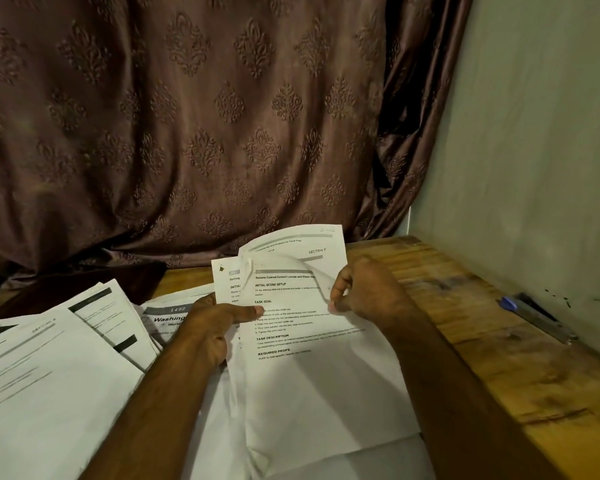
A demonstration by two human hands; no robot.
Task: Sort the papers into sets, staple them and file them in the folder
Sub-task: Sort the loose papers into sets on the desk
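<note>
I hold a small stack of printed white sheets above the wooden table. My left hand grips the stack's left edge, with the thumb pressed across the front page. My right hand pinches the right edge of the front sheet, which bends near its top. Behind it a sheet marked "SECTION 5" sticks up. A stapler, dark with a blue end, lies on the table at the right, near the wall. No folder is visible.
Several loose printed papers are spread over the table's left side, one headed "1492". A brown patterned curtain hangs behind the table. A grey wall borders its right edge.
</note>
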